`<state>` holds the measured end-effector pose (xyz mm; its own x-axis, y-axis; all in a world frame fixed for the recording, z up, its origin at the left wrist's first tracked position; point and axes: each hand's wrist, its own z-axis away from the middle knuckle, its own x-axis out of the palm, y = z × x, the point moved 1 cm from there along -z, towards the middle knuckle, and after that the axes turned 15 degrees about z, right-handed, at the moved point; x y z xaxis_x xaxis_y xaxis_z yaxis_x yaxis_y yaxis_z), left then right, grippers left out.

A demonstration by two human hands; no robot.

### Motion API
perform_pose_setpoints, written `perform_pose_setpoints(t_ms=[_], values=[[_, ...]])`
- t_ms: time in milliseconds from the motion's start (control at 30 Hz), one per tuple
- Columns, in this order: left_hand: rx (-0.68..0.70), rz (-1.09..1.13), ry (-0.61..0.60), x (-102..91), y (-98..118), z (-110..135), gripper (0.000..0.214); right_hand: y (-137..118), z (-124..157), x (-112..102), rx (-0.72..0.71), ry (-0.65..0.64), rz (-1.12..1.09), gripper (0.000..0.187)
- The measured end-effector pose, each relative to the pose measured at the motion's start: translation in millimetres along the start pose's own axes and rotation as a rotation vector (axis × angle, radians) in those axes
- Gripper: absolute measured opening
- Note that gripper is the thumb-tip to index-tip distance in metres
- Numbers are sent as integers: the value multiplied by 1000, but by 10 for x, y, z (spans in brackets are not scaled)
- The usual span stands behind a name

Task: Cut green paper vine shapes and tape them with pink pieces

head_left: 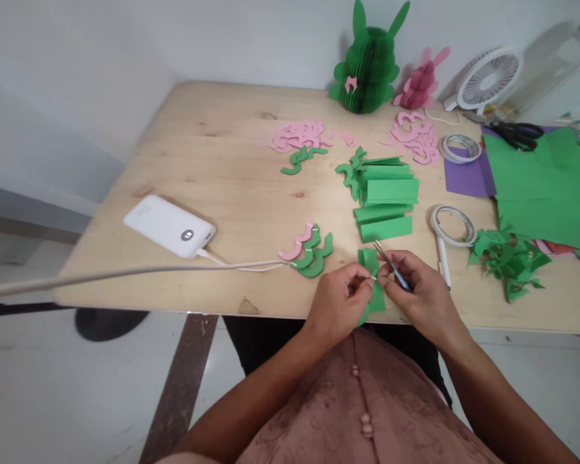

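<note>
At the table's front edge, my left hand (341, 299) pinches a green paper cutout (362, 317), mostly covered by the fingers. My right hand (423, 293) is closed around a pair of tweezers (390, 263) with a bluish end, tips pointing away from me. Its thumb and finger meet the left fingertips at a tiny white strip (374, 278). Beneath both hands lies a folded green paper piece (377, 299). To the left are wavy green cutouts (314, 261) bearing small white strips, with a pink cutout (297, 243) beside them.
Folded green strips (391, 191) and pink cutouts (302, 135) lie farther back. Tape rolls (472, 225), green scraps (510, 264), paper sheets (541, 187) and black-handled scissors (517, 134) are at right. A corded power bank (167, 222) lies left; paper rabbits (370, 71) and a fan (490, 77) stand behind.
</note>
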<state>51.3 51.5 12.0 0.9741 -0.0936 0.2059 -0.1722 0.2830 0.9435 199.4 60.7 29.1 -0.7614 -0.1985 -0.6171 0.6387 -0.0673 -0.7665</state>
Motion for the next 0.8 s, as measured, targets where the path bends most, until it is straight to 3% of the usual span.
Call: perform_pose_setpoints(t_ms=[467, 800], values=[[-235, 366, 41, -14, 48, -17, 20, 7, 26, -8, 3, 68, -101, 22], [-254, 403, 58, 5, 77, -6, 23, -28, 52, 8, 26, 58, -172, 23]])
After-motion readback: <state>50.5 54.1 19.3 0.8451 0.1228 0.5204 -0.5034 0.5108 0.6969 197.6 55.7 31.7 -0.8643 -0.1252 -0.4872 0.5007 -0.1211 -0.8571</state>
